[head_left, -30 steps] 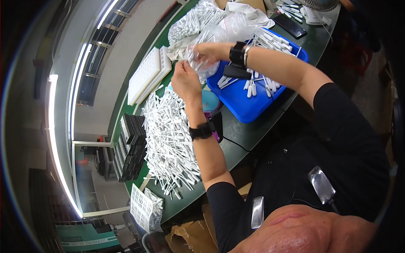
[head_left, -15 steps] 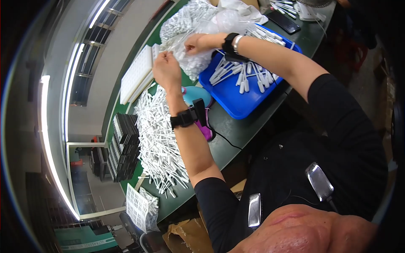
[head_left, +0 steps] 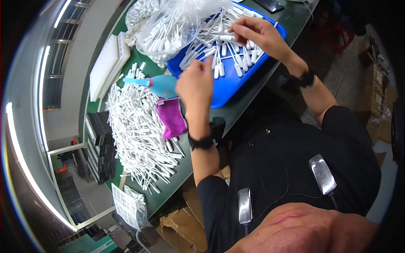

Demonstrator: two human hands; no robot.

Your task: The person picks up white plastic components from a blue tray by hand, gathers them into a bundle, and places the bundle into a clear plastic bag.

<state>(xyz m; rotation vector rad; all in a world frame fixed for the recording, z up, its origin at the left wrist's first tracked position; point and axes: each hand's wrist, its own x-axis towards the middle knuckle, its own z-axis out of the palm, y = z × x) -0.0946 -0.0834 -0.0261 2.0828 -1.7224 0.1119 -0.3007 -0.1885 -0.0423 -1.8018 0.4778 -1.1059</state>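
My right hand (head_left: 263, 38) hangs over the blue tray (head_left: 221, 95), its fingers loosely bent and apart, with nothing visible in them. Beneath it, the tray holds many white plastic droppers (head_left: 238, 63), slim sticks with a thicker bulb end. My left hand (head_left: 195, 86) is raised at the tray's near-left side; motion smears its fingertips, so whether they hold anything is unclear. Against the tray's far-left corner leans a clear plastic bag (head_left: 168, 36) full of similar droppers. Beside my left hand are a teal squeeze-bulb blower (head_left: 162, 85) and a purple cloth (head_left: 171, 120).
A large heap of white droppers (head_left: 139, 135) covers the left part of the green table (head_left: 168, 200). Beyond it stand white slabs (head_left: 105, 67) and stacked black trays (head_left: 99, 145). A printed sheet (head_left: 125, 206) lies near the table's end. A phone (head_left: 270, 5) rests beyond the tray.
Both hands have left the plastic bag and come nearer. My right hand is now above the tray, my left beside it. The bag now sits with its droppers plainly showing. The view has shifted.
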